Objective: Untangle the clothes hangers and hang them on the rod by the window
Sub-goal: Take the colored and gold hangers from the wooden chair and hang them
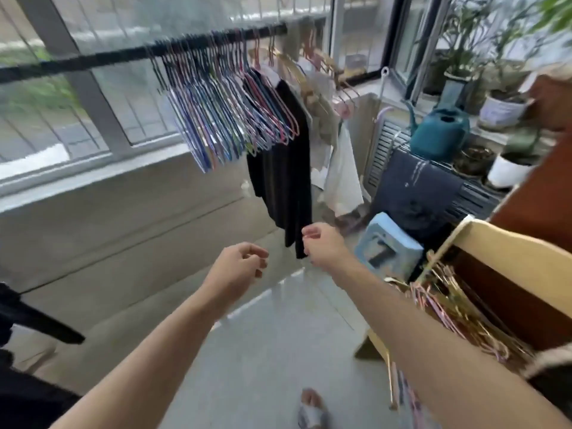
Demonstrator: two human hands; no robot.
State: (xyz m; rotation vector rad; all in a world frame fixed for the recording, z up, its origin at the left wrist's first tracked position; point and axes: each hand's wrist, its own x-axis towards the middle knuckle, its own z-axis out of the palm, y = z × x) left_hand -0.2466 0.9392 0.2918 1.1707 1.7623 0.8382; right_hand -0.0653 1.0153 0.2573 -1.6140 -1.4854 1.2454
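1. A black rod [123, 54] runs across the window, sloping up toward the right.
2. A dense bunch of thin, multicoloured wire hangers [223, 109] hangs from the middle of the rod, all slanting the same way.
3. Just right of that bunch on the rod hangs a black garment [284, 168], and beyond it wooden hangers with pale clothing [340, 168].
4. Both bare arms reach forward below the rod. The left hand [241, 267] is empty, its fingers loosely curled.
5. The right hand [322, 246] is raised beside the hem of the black garment, fingers curled inward with thumb and fingertips close together; the picture is too blurred to tell whether it pinches anything.
6. Far below the rod and to the right, an open cardboard box [495, 249] holds a tangled heap of gold and pink wire hangers [458, 308].
7. Below the rod's right end a light blue box [387, 246] stands on the floor.
8. On the sill to the right of the rod stand a teal watering can [439, 131] and several potted plants [504, 109].
9. A sandalled foot [312, 410] shows on the grey floor far below the rod.
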